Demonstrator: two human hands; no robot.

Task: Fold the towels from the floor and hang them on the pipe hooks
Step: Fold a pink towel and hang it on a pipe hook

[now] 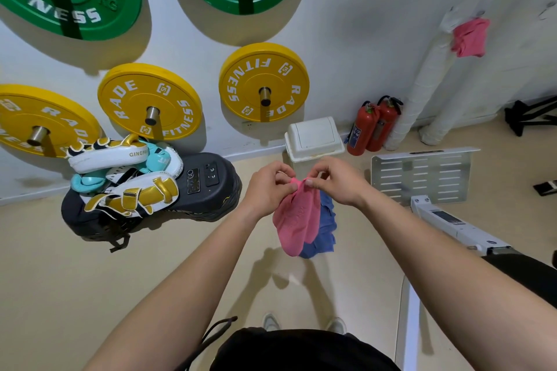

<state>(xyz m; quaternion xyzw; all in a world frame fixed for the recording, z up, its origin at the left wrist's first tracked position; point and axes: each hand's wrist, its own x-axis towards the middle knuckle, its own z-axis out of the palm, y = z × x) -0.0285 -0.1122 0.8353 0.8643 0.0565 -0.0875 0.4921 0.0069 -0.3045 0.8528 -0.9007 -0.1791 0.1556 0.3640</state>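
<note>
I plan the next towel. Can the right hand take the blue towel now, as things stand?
Probably not at once. The right hand pinches the top edge of the pink towel, together with the left hand, and the blue towel lies lower, partly behind it. Nothing rests on the blue towel, though.

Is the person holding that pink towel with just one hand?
No, both the left hand and the right hand pinch the top edge of the pink towel, which hangs below them.

The held towel hangs before the floor towel; bin behind, pipe right.
</note>
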